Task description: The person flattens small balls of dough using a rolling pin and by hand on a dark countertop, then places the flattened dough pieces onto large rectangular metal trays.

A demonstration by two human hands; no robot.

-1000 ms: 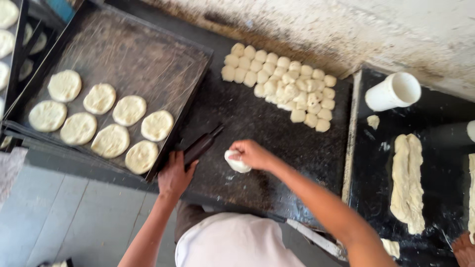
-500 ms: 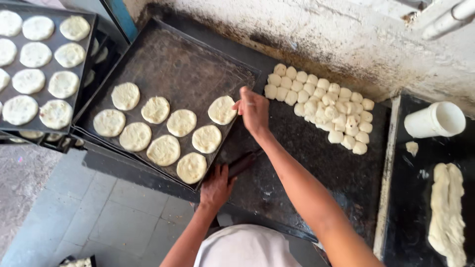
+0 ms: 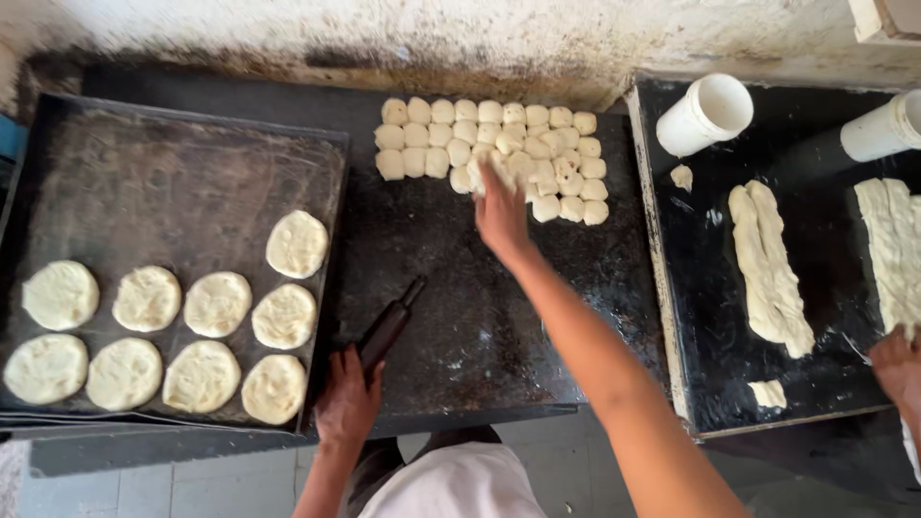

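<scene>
My right hand (image 3: 501,206) reaches across the dark worktop (image 3: 480,317) and touches the near edge of a cluster of several small dough balls (image 3: 499,144); whether it grips one is hidden. My left hand (image 3: 347,403) rests at the front edge of the worktop, wrapped around the near end of a dark rolling pin (image 3: 389,328) that lies on the surface. Left of it sits a black baking tray (image 3: 173,163) holding several flattened dough rounds (image 3: 216,305), the newest one (image 3: 296,244) nearest the tray's right rim.
A second black board (image 3: 825,153) on the right carries long dough strips (image 3: 767,264), scraps and two white cups (image 3: 708,113). Another person's hand (image 3: 897,364) works at its right edge. A stained wall runs along the back.
My right hand left the tray after laying down a flat round and moved right to the dough balls. My left hand stayed on the rolling pin. The view shifted right.
</scene>
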